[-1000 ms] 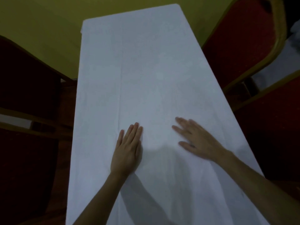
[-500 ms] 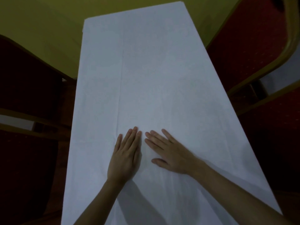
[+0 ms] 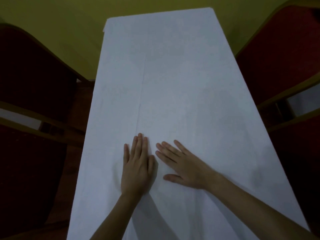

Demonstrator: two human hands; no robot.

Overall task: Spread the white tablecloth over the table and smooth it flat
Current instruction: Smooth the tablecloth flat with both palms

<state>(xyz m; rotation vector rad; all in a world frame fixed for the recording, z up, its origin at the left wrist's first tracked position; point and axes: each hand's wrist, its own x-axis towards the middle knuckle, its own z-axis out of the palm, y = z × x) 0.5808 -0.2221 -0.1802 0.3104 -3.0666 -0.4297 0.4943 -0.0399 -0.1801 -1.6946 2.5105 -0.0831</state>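
The white tablecloth (image 3: 173, 87) covers the long narrow table from the near edge to the far end. A lengthwise crease runs up its middle, and soft wrinkles show near my forearms. My left hand (image 3: 137, 168) lies flat, palm down, fingers straight and together, on the cloth near the crease. My right hand (image 3: 181, 166) rests flat just to its right, fingers spread and angled to the upper left. Both press on the cloth side by side, almost touching.
Red upholstered chairs with gold frames stand close on both sides: left chairs (image 3: 34, 80) and right chairs (image 3: 280, 54). A yellow-green wall (image 3: 69, 18) lies beyond the table's far end. The room is dim.
My right hand slid left across the cloth from the table's right side until it lay beside my left hand. My left hand barely moved.
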